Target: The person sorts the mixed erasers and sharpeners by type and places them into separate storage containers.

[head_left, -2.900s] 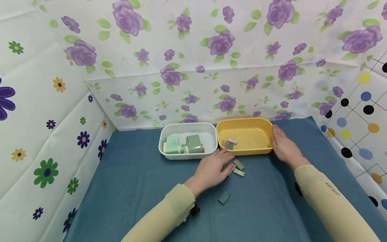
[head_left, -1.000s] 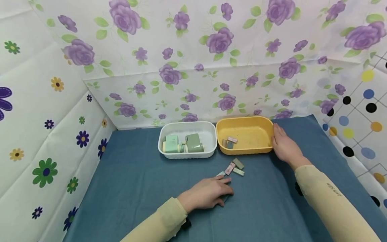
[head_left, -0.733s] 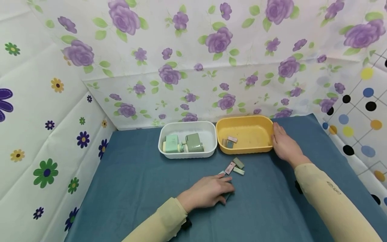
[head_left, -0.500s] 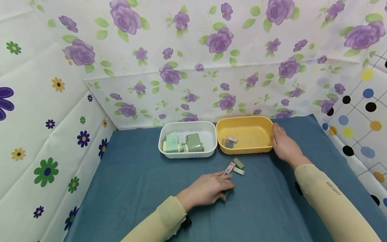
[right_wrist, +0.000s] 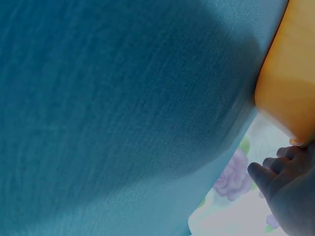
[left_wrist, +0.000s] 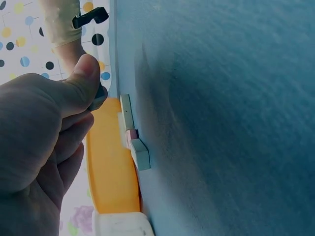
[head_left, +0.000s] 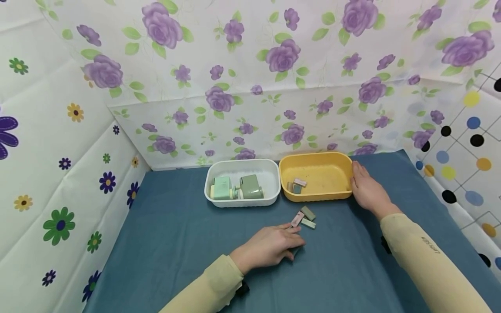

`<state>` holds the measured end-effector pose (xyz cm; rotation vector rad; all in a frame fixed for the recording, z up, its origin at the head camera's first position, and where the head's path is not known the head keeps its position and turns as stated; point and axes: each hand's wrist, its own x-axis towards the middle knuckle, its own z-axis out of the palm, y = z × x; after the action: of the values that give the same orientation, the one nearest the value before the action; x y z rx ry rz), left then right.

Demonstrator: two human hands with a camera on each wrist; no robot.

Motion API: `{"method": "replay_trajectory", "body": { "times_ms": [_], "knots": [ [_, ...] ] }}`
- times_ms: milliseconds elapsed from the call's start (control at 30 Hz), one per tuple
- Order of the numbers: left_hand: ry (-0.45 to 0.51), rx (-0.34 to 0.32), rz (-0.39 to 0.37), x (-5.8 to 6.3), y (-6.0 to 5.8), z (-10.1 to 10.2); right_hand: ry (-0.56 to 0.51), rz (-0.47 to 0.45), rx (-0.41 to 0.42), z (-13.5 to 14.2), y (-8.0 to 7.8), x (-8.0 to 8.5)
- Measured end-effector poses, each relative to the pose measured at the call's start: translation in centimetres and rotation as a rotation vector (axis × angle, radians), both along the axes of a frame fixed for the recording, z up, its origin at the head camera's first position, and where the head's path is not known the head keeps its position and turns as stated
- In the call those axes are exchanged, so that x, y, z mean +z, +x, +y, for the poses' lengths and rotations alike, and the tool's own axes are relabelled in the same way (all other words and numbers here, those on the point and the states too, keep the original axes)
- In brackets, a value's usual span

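Observation:
My left hand (head_left: 268, 247) is low over the blue cloth, thumb and forefinger pinching a small dark teal block (left_wrist: 98, 100). Just beyond its fingertips lie a pink block (head_left: 298, 219), a dark green block (head_left: 308, 213) and a pale green block (head_left: 308, 223). Another pale block (left_wrist: 141, 155) shows in the left wrist view; the fingers largely cover it in the head view. The yellow bin (head_left: 325, 196) holds several small blocks (head_left: 300, 182) in its near left corner. My right hand (head_left: 369, 191) rests against the bin's right side, fingers straight.
A white bin (head_left: 244, 203) stands against the yellow bin's left side. Inside it lie a mint boxy item (head_left: 222, 188) and a grey-green one (head_left: 250, 187) with rounded ends. Patterned sheets (head_left: 250, 108) rise behind and beside the cloth-covered table (head_left: 168, 243).
My left hand has come back from the yellow bin toward me and picked up the teal block that lay on the cloth. Lately it has shifted slightly forward; the right hand stays put.

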<state>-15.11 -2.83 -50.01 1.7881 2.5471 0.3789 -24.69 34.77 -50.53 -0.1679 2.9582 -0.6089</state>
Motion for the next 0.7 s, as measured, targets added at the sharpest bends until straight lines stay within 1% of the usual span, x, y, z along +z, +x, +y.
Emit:
{"method": "replay_trajectory", "body": {
  "times_ms": [100, 233, 400, 467, 633, 700],
  "knots": [
    [0.004, 0.003, 0.003, 0.1, 0.0, 0.1, -0.002, 0.009, 0.002, 0.0, 0.0, 0.0],
    [0.054, 0.021, 0.007, 0.4, -0.4, 0.1, -0.004, 0.009, -0.001, 0.0, 0.0, -0.3],
    [0.126, 0.108, -0.001, 1.2, -1.2, 0.2, -0.011, 0.018, 0.004, 0.0, 0.0, -0.5],
    [0.136, 0.141, 0.014, 1.6, -1.4, 0.3, -0.016, 0.024, 0.007, 0.1, 0.0, -0.4],
    [0.163, 0.181, 0.043, 2.4, -2.1, 0.8, -0.010, 0.022, 0.006, 0.1, 0.0, -0.2],
    [0.186, 0.195, 0.040, 2.6, -2.5, 1.1, -0.009, 0.024, 0.007, 0.0, 0.0, -0.2]
  ]
}}
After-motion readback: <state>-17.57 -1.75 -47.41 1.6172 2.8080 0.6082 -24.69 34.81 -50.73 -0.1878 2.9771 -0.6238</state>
